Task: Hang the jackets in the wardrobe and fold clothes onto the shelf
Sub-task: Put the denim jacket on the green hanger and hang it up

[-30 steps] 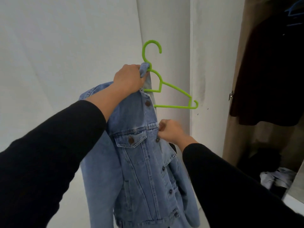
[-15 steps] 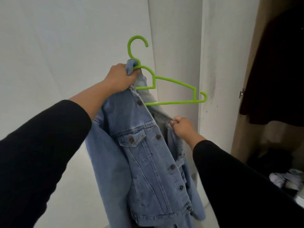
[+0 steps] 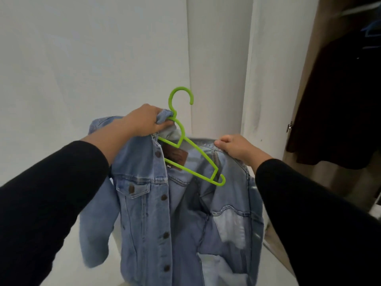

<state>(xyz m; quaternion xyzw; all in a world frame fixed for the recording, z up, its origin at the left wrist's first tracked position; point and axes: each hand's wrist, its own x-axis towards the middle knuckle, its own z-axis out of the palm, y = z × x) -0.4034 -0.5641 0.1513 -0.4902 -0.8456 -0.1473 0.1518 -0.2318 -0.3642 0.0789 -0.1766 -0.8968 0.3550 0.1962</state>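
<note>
Denim jacket (image 3: 148, 203) held up at chest height, front hanging open, before a white wall (image 3: 82, 58). Left hand (image 3: 144, 120) is closed in a fist around the bunched collar together with the neck of a green plastic hanger (image 3: 181, 139); the hanger's hook points up, clear of the fist. Hanger tilts down to the right. Its right arm lies inside the open jacket, over the lining, with the brown label (image 3: 177, 156) just behind the bar. Right hand (image 3: 237, 148) pinches the jacket's right shoulder seam, fingers curled over the fabric edge, thumb side up. Right shoulder of the jacket sits above and beside the hanger's right tip, not over it. Both forearms in black sleeves. Open wardrobe (image 3: 309, 100) at the right edge, with a dark garment (image 3: 334, 100) hanging inside, well apart from the jacket.
</note>
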